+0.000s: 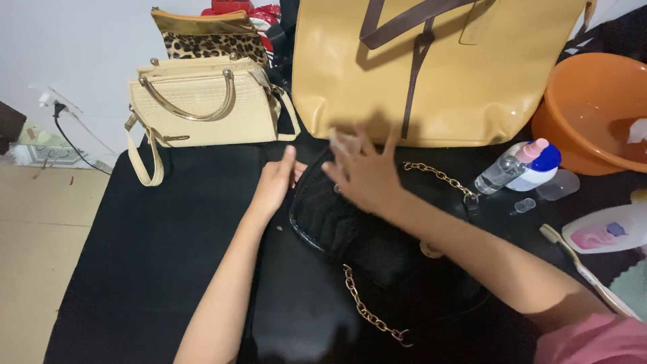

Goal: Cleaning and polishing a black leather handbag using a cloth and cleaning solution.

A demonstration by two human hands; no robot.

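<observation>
hands at the black chain-strap bag (350, 232) on the counter (168, 256): left hand (275, 183) flat at its edge, right hand (364, 172) spread wide, blurred, seemingly wiping; next needs steady bracing.

There is one camera, worn on the person's head. It looks down and forward over the bench (135, 269), which has a black cloth on it. It is close: both arms come in from the bottom edge and fill the middle of the view. The far edge of the bench and a pale wall (81, 54) sit at the top. The floor (34, 256) shows on the left.
</observation>
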